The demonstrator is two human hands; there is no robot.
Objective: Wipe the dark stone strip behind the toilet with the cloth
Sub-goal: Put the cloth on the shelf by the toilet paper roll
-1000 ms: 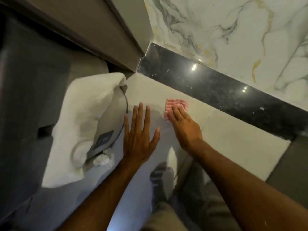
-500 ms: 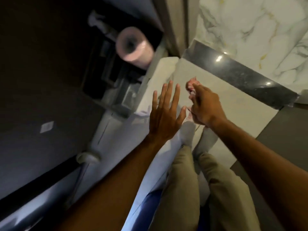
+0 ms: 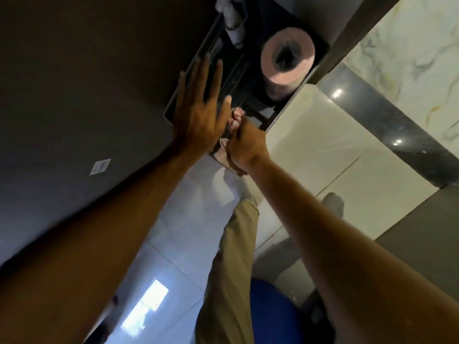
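The left hand (image 3: 198,112) reached forward, flat, fingers spread. Just beside it, the right hand (image 3: 244,147) was fisted around the bunched cloth (image 3: 235,117), well apart from the dark stone strip (image 3: 387,120).

Dark wall (image 3: 74,70) with recessed niche (image 3: 248,78) holding a paper roll (image 3: 285,63); glossy pale floor tiles (image 3: 323,145); veined marble wall (image 3: 417,58); window glare (image 3: 144,309) reflected on floor.

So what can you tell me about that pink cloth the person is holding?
The pink cloth looks like soft fabric, bunched into a crumpled wad. The right hand is closed around it, so only folds show above the knuckles, with a paler bit below the hand. It is held in the air, clear of the dark stone strip. The open left hand is right beside it.
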